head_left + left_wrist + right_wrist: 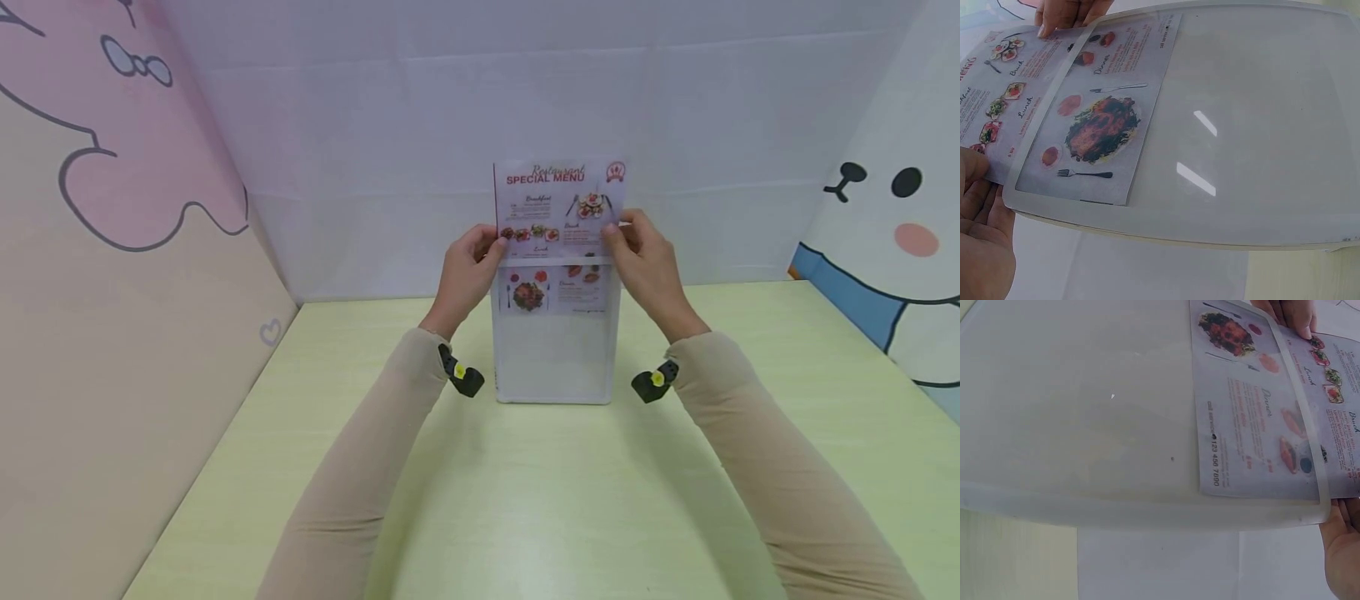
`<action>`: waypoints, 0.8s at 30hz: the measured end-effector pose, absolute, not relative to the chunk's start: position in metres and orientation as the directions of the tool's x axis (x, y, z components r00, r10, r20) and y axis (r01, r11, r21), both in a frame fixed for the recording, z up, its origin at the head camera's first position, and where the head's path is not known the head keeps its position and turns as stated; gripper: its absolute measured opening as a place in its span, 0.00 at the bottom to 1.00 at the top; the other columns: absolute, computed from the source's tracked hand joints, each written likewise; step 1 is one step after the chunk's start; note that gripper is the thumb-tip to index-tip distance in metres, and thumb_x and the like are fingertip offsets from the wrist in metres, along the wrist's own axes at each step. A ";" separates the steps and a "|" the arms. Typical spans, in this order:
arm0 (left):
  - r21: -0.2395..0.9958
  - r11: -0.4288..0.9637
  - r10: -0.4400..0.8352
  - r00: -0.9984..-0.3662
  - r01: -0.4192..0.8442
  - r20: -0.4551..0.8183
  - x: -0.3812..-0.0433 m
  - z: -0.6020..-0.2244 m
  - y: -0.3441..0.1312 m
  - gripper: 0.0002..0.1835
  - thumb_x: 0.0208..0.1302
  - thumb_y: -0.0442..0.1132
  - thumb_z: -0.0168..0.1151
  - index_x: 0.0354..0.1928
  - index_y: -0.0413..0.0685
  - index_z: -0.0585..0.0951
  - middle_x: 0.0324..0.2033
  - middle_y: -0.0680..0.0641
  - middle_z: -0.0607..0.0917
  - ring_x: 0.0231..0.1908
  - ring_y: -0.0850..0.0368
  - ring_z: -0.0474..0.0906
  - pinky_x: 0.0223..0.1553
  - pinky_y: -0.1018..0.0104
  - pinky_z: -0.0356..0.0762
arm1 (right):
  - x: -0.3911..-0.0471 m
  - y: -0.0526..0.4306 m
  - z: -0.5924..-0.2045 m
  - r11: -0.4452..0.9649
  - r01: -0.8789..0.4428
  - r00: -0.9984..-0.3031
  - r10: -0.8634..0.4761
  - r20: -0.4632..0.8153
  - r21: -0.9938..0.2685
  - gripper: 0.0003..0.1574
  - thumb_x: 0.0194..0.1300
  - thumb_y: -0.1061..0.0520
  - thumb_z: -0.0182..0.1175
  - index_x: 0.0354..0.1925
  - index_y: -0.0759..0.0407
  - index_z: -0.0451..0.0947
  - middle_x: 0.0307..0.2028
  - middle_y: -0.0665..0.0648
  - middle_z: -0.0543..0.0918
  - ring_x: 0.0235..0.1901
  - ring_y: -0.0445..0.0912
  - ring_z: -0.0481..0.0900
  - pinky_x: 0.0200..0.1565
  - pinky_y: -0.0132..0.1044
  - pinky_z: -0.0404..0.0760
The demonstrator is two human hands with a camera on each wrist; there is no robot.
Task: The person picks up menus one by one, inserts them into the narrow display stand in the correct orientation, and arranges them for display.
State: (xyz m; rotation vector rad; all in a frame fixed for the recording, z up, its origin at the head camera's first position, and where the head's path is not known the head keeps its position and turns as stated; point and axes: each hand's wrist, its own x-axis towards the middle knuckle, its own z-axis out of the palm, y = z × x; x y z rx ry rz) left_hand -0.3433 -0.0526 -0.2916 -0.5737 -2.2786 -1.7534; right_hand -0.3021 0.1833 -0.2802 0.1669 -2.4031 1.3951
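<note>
A printed restaurant menu sheet (558,212) stands partway inside a white-framed clear display holder (555,358), which is upright on the table. Its lower part, with a food plate picture, shows through the clear front; the upper part sticks out above the top rim. My left hand (471,271) pinches the sheet's left edge just above the rim, thumb in front. On the opposite edge my right hand (651,268) pinches it the same way, fingers behind. In the left wrist view the menu's bottom edge (1144,144) lies inside the frame, slightly slanted.
The pale yellow-green table (525,500) spreads around the holder. Behind it hangs a white creased sheet (375,167). Cartoon-printed panels stand at the left (112,292) and right (900,192). Small black wrist cameras hang under both sleeves.
</note>
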 end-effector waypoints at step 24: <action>0.877 0.225 0.184 -0.902 0.425 0.390 -0.345 -0.291 -0.052 0.12 0.71 0.41 0.54 0.49 0.43 0.79 0.47 0.44 0.85 0.42 0.56 0.80 0.45 0.66 0.77 | -0.304 0.183 -0.281 0.543 -0.269 -0.919 0.104 0.381 -0.796 0.23 0.76 0.43 0.42 0.50 0.61 0.68 0.50 0.62 0.80 0.44 0.50 0.74 0.45 0.39 0.70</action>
